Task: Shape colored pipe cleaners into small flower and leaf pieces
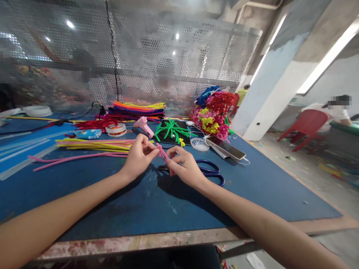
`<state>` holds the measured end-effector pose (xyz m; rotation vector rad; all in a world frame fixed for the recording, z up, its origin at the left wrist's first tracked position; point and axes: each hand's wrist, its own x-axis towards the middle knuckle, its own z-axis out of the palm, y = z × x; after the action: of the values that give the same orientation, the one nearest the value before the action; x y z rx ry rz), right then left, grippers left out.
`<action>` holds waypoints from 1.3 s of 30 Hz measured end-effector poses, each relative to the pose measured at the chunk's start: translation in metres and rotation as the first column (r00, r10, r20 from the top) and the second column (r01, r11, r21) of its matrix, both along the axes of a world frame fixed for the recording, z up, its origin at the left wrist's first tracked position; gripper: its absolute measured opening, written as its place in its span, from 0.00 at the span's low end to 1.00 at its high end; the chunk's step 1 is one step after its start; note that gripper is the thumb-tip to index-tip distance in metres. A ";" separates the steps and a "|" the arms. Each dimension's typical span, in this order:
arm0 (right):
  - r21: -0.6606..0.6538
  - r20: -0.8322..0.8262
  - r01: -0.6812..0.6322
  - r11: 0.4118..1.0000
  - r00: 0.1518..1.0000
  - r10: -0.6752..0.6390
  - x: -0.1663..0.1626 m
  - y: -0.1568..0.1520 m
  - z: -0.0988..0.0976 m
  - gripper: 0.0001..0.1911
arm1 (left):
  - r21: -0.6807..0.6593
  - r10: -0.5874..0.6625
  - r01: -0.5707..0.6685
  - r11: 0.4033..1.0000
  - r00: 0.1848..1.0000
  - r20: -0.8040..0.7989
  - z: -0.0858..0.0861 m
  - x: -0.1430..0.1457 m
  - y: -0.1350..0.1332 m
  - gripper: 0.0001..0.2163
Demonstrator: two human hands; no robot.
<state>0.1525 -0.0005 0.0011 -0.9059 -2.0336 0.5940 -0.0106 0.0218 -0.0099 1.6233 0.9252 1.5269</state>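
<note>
Both my hands meet above the blue table (112, 201), pinching a short pink pipe cleaner piece (162, 152) between them. My left hand (138, 157) has its fingers closed on the upper end. My right hand (185, 166) is closed on the lower end. Blue-handled scissors (211, 172) lie on the table just behind my right hand. Long pink pipe cleaners (75, 158) and yellow pipe cleaners (95, 145) lie to the left of my left hand.
Farther back are a pink glue gun (144, 125), green pipe cleaner pieces on a black mat (171, 130), a phone (226, 147), a small lid with beads (199, 144), a stack of coloured pipe cleaners (138, 109) and a bouquet of pipe cleaner flowers (214, 110). A perforated screen (168, 56) backs the table. A seated person (333, 112) is at right.
</note>
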 end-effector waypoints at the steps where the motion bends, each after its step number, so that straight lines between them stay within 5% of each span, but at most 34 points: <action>1: 0.006 -0.008 0.008 1.000 1.000 -0.008 0.000 0.001 0.000 0.20 | -0.002 -0.023 0.023 1.000 1.000 -0.009 0.000 0.001 -0.002 0.16; 6: 0.060 -0.017 -0.021 0.998 1.000 0.022 0.002 0.005 -0.001 0.21 | -0.046 -0.150 0.148 0.988 0.988 -0.027 -0.002 0.008 -0.011 0.16; 11: 0.061 -0.050 0.002 0.998 0.999 0.001 0.009 0.014 0.005 0.13 | -0.187 -0.300 0.318 0.929 0.947 0.118 -0.001 0.010 -0.016 0.19; 17: 0.135 0.319 -0.304 0.943 0.914 0.249 0.030 0.031 0.003 0.11 | -0.305 -0.343 0.401 0.864 0.912 0.226 0.000 0.011 -0.017 0.20; 22: 0.308 0.403 -0.340 0.889 0.893 0.201 0.036 0.041 -0.001 0.12 | -0.336 -0.457 0.494 0.802 0.869 0.187 -0.003 0.008 -0.014 0.19; 29: 0.454 0.270 -0.179 0.873 0.961 0.056 0.027 0.023 0.004 0.12 | -0.307 -0.298 0.354 0.883 0.930 0.216 -0.005 0.005 -0.005 0.20; 35: 0.365 0.357 -0.276 0.889 0.924 0.140 0.013 0.008 -0.001 0.11 | -0.260 -0.160 0.216 0.941 0.962 0.220 -0.008 0.001 0.004 0.20; 39: 0.258 0.227 -0.113 0.959 0.972 0.054 0.013 0.013 -0.002 0.14 | -0.277 -0.222 0.285 0.918 0.946 0.236 -0.008 -0.001 0.006 0.21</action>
<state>0.1653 0.0127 -0.0006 -0.7500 -2.2918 0.2592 -0.0116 0.0281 -0.0182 1.2837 0.7626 1.2668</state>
